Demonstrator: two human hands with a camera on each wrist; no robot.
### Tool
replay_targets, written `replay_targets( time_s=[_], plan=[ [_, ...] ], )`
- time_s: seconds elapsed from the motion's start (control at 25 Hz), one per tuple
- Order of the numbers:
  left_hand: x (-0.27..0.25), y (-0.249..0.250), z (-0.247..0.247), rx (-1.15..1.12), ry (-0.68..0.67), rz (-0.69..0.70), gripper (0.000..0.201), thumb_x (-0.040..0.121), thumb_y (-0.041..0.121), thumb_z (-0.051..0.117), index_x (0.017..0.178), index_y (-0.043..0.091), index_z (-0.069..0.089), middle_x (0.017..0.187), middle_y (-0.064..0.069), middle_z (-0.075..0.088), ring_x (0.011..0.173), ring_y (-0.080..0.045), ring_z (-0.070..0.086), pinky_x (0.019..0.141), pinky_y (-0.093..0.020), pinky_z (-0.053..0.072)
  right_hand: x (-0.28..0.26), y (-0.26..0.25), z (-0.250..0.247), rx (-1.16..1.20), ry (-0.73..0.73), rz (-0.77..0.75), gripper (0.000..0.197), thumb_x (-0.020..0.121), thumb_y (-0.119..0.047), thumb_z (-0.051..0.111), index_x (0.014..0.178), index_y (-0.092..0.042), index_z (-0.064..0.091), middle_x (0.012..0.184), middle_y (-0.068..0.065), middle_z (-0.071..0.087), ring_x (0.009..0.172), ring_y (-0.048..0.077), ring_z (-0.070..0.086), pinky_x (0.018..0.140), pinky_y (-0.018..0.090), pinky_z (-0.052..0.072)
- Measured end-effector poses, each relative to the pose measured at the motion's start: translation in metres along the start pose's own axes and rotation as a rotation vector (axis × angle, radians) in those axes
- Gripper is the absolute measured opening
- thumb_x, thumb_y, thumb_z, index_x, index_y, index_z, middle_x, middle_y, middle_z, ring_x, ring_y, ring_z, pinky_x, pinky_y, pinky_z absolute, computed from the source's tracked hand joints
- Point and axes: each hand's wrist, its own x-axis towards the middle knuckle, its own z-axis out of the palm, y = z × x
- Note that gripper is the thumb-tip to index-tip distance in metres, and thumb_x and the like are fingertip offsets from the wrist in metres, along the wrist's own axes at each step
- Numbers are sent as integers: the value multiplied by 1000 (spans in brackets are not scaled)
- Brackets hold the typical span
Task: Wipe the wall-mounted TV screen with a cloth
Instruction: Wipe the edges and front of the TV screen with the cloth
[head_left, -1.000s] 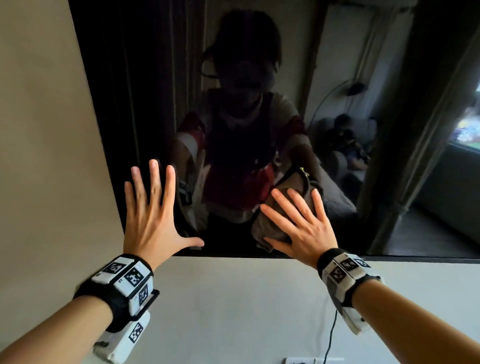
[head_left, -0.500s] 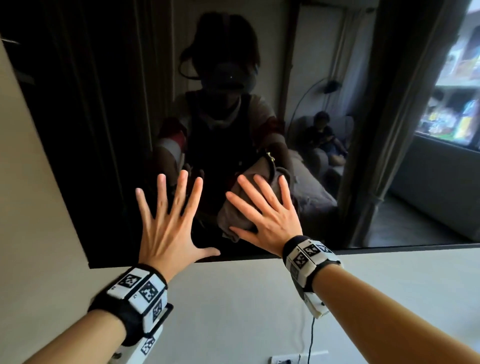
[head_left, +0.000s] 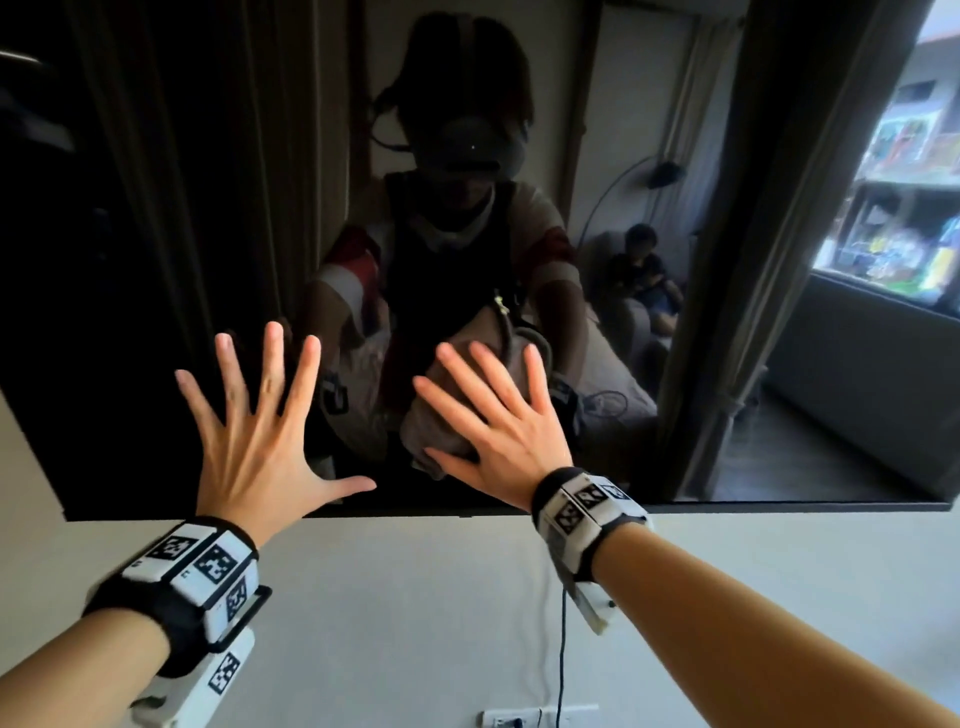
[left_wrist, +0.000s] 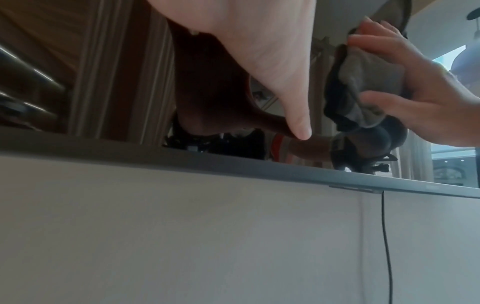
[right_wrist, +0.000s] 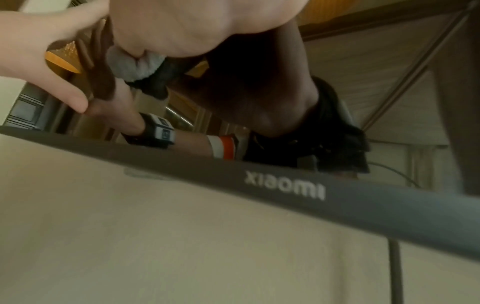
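TV screen (head_left: 779, 364) wiping continues: right hand (head_left: 498, 421), fingers spread flat, has slid the cloth (head_left: 441, 441) left along the lower edge. Left hand (head_left: 260, 431) stays splayed beside it, holding nothing.

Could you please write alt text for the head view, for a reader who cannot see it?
A right hand presses a grey cloth flat against a dark wall-mounted TV screen, near its lower edge, while the left hand rests spread beside it. Both wrists wear marker bands, and a cable hangs down the wall below.
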Motion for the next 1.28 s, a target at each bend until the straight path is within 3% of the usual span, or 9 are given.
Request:
replay_targets(
  time_s=[0.08,0.2,0.4,0.48,0.64,0.84,0.96,1.08,1.28],
  plan=[
    [0,22,-2,-19,12,14,145,47,92,48,159,22,-11,165,1,-24,152,-43,-9,107,-80,1,-3,13,-1,0,-10,-52,63,91,-57,50,148,-31,40,158,1,29,146,22,27,120,54,10],
    [7,69,0,-16,44,105,150,45,89,66,160,27,-9,166,1,-22,151,-47,1,106,-83,4,-44,60,-8,-53,-11,-38,65,90,-58,52,148,-33,38,158,0,27,145,23,28,120,52,11],
    [20,120,2,-34,34,78,151,41,86,70,160,32,-5,167,-3,-17,149,-49,-14,101,-86,1,-103,121,-22,-165,-66,32,74,86,-62,58,149,-33,33,158,3,26,143,29,28,117,59,13],
    [21,124,3,-47,9,59,147,44,88,68,161,31,-2,168,-5,-15,148,-48,-20,100,-88,0,-98,111,-21,-112,-52,57,72,87,-61,56,149,-32,34,159,4,26,144,30,26,116,61,11],
    [21,124,4,-33,-11,47,135,49,94,41,161,29,1,169,-7,-10,148,-45,-22,101,-85,-2,-105,132,-23,-102,-83,-49,69,90,-61,50,150,-33,32,160,1,23,145,26,26,118,56,11],
    [21,125,6,-43,11,52,136,48,94,41,161,27,6,169,-8,-8,148,-43,-25,102,-83,-6,-158,182,-37,-226,-116,53,79,87,-63,53,153,-33,20,157,4,24,142,30,27,117,58,13],
    [21,125,7,-57,16,62,135,48,93,41,161,27,6,169,-7,-9,148,-43,-26,101,-84,-6,-129,150,-31,-155,-88,65,76,88,-62,52,152,-32,24,158,4,24,143,31,26,117,60,10],
    [22,126,5,-61,22,62,135,48,92,42,161,27,5,169,-6,-11,147,-43,-26,102,-82,-9,-107,142,-29,-124,-97,-43,71,90,-61,50,151,-33,28,160,1,21,145,26,26,119,56,10],
    [9,127,5,-74,20,71,128,49,90,43,159,30,18,170,-6,-4,150,-41,-21,105,-70,-21,-182,226,-57,-277,-196,30,83,86,-63,55,154,-36,16,159,0,21,143,27,29,118,56,17]
  ],
)
